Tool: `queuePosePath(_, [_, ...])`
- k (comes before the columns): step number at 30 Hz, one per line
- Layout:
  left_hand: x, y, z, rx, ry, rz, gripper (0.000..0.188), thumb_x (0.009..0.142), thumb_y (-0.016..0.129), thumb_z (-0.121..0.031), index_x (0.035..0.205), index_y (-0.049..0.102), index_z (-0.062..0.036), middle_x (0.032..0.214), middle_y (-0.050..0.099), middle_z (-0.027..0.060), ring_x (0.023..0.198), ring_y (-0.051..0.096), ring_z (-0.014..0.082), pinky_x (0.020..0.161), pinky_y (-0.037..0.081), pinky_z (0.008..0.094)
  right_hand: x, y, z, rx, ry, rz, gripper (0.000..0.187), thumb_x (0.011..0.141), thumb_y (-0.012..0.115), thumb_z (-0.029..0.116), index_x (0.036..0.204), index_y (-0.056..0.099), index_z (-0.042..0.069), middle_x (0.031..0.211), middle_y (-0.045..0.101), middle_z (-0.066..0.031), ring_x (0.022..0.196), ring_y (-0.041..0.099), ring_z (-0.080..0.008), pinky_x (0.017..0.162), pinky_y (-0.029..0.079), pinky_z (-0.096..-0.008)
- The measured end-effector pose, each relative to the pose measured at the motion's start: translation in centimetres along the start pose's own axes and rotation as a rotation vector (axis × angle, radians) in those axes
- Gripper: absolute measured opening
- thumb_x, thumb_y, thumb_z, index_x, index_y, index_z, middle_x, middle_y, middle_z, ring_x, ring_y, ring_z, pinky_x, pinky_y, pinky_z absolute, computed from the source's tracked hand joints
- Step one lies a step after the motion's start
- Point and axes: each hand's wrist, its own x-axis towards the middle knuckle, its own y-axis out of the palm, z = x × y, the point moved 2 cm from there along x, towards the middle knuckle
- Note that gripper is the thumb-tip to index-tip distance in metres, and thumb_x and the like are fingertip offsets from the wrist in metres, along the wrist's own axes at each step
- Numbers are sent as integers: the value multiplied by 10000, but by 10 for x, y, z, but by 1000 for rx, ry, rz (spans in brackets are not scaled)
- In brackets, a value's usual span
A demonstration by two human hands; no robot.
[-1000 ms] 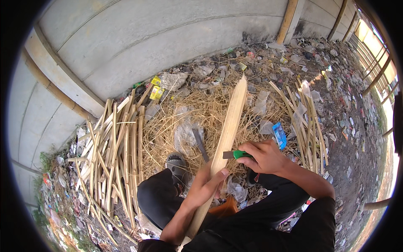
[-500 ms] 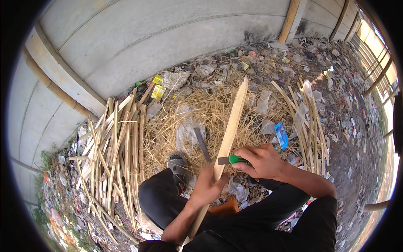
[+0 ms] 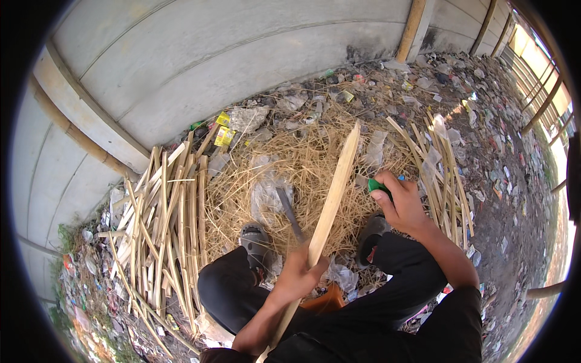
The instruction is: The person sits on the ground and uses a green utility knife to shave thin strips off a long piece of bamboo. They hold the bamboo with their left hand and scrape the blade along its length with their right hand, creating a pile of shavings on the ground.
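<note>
Watching remotely, I see the right hand [image 3: 400, 202] has swung outward, closed round the green-handled knife [image 3: 380, 185], which now stands apart from the pale wooden strip [image 3: 336, 196]; the left hand [image 3: 298, 273] grips that strip low down, its tip slanting away over the straw [image 3: 233, 190]; I judge the shaving interrupted; whether the left also holds the dark bar [image 3: 290, 213], I cannot tell.

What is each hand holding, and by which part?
Left hand: wooden strip, partway along; whether also the dark bar, unclear. Right hand: bladed tool, by its green handle.
</note>
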Motion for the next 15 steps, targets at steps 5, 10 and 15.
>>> queuePosePath(5, [4,-4,2,-230,-112,110,129,1015,662,-94,1002,535,-76,760,490,-42,610,457,69,522,342,281,-6,17,43,-23,-190,208,320,1078,696,400,1128,653,87,830,743,-76,650,739,-299,565,560,-398])
queuePosePath(10, [2,-4,-6,-367,-147,107,117,1035,592,-66,993,489,-99,749,415,-59,583,380,47,498,286,269,-10,35,58,-46,-257,236,302,1076,696,413,1098,640,117,781,730,-45,583,725,-242,497,540,-359])
queuePosePath(15, [2,-3,0,-276,-107,50,110,1046,591,-110,967,520,-83,738,447,-52,602,407,47,509,306,272,-14,42,69,-60,-244,237,309,1085,674,438,1114,648,132,759,726,-42,575,725,-248,482,538,-372])
